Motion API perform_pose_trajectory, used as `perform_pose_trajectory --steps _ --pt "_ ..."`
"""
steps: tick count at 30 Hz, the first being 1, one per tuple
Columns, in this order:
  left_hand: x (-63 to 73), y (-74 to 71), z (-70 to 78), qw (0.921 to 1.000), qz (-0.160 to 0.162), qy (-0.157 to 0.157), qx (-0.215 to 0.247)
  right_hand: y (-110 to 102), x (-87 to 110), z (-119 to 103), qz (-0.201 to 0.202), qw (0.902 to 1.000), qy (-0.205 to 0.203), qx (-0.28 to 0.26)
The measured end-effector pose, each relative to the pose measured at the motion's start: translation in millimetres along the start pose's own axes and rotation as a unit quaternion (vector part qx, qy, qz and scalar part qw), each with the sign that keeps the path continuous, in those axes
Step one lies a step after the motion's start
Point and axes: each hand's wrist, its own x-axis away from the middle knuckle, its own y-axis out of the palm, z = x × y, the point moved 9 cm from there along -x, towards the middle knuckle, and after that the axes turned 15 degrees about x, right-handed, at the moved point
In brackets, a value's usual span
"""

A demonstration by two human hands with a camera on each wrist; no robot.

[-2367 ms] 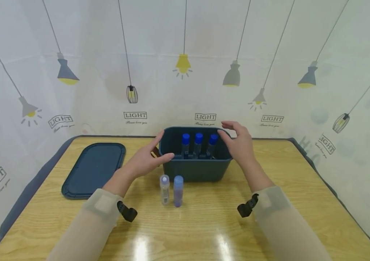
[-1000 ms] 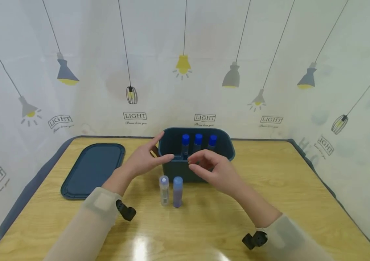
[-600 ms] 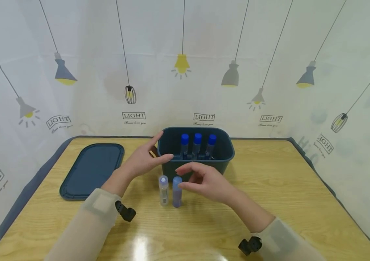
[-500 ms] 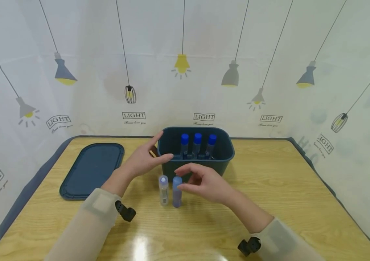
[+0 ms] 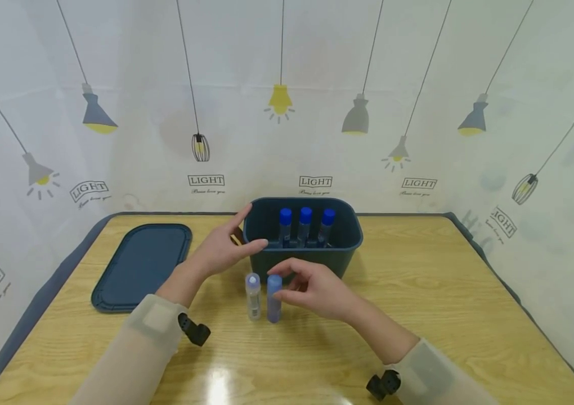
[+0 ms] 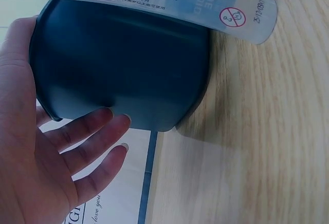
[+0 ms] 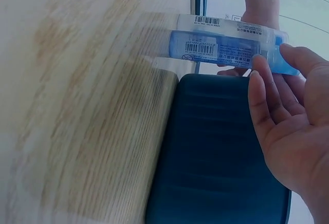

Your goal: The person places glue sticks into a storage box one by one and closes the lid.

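Observation:
In the head view, a dark blue plastic bin (image 5: 297,264) contains several clear glue bottles with blue caps (image 5: 305,214). At its left end, my left hand (image 5: 221,244) spans the bin, thumb along the front rim and index finger toward the back. The left wrist view has its other fingers (image 6: 100,136) spread loosely by the wall. In front of the bin stand two glue bottles upright, a clear one (image 5: 254,298) and a bluish one (image 5: 274,309). My right hand (image 5: 317,289) pinches the bluish bottle near its cap between thumb and index finger.
A dark blue lid (image 5: 142,267) lies flat on the wooden table (image 5: 418,281), left of the bin. A white cloth (image 5: 165,112) printed with lamps hangs behind and at the sides. Each wrist wears a small black camera (image 5: 194,329).
My right hand has left the bin's right rim, moved left and toward me, and come down onto the bluish glue bottle. The left hand keeps its place at the bin.

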Motion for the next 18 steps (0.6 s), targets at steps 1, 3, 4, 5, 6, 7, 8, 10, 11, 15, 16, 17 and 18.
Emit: perform_pose_trajectory --steps 1,3,4,5,6,7,8,10,11,15,16,17,18 --pt "0.2 0.1 -0.4 1.0000 0.000 -0.001 0.001 0 0.3 -1 0.002 1.0000 -0.002 0.001" --pt "0.4 0.3 -1.4 1.0000 0.001 -0.003 0.001 -1 1.6 -2 0.009 0.9999 -0.012 0.004" --pt "0.3 0.3 -1.6 1.0000 0.001 -0.004 0.001 -2 2.3 -3 0.014 0.9998 -0.016 0.006" --pt "0.1 0.3 -1.8 1.0000 0.001 -0.004 0.000 -4 3.3 -3 0.020 0.9995 -0.022 0.008" --pt "0.0 0.5 -2.1 1.0000 0.000 -0.004 0.000 -6 4.5 -4 0.025 0.9994 -0.022 0.007" --pt "-0.2 0.6 -2.3 1.0000 0.000 -0.004 0.000 -8 6.0 -4 0.031 0.9992 -0.024 0.007" --pt "-0.4 0.7 -2.3 1.0000 0.000 -0.004 0.000 -11 7.5 -5 0.038 0.9989 -0.026 0.009" --pt "-0.7 1.0 -2.6 1.0000 -0.001 -0.002 0.001 -18 10.8 -7 0.049 0.9984 -0.027 0.008" --pt "-0.9 1.0 -2.7 1.0000 -0.001 -0.002 0.001 -22 12.4 -8 0.055 0.9980 -0.028 0.007" --pt "-1.0 0.5 -3.5 1.0000 0.000 -0.002 -0.001 -41 18.5 -16 0.083 0.9959 -0.036 0.004" --pt "-1.0 0.5 -3.7 1.0000 -0.001 -0.003 0.000 -46 19.8 -18 0.092 0.9950 -0.038 0.004" --pt "-1.0 0.4 -3.6 1.0000 -0.001 -0.003 0.000 -52 21.1 -20 0.100 0.9941 -0.041 0.004" --pt "-1.0 0.3 -3.6 1.0000 -0.001 -0.003 0.000 -58 22.5 -23 0.109 0.9931 -0.044 0.005"
